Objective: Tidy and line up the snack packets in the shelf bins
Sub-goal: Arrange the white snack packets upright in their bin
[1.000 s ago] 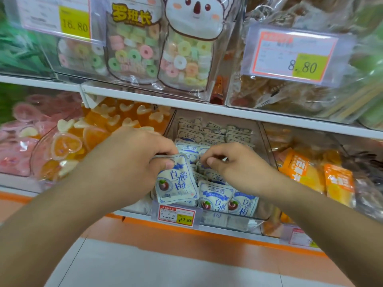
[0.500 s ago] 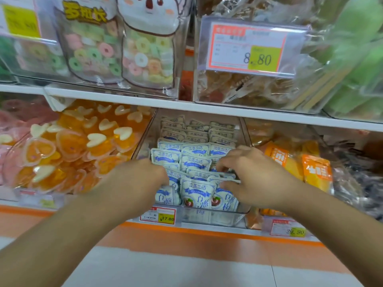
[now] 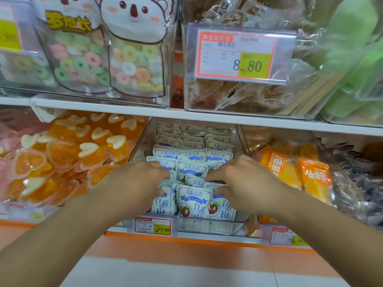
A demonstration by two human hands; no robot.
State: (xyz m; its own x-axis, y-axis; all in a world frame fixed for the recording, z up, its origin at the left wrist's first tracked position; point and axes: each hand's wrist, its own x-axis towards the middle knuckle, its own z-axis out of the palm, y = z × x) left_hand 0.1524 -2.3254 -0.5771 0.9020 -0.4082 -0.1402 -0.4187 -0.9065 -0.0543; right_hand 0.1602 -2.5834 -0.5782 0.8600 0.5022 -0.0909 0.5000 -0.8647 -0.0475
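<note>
The blue-and-white snack packets [image 3: 194,200] stand in the middle clear bin [image 3: 209,225]. The left hand [image 3: 136,184] and right hand [image 3: 244,183] press on them from both sides, fingers spread, seemingly gripping nothing. Pressing inward evenly should keep the rows straight.

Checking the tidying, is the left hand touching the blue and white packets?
Touching. The head view shows the left hand lying on the blue and white packets, its fingers overlapping them.

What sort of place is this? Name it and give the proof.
Most likely a snack aisle in a shop: price tags clipped to clear bins, stocked with blue-white snack packets and orange jelly cups.
</note>
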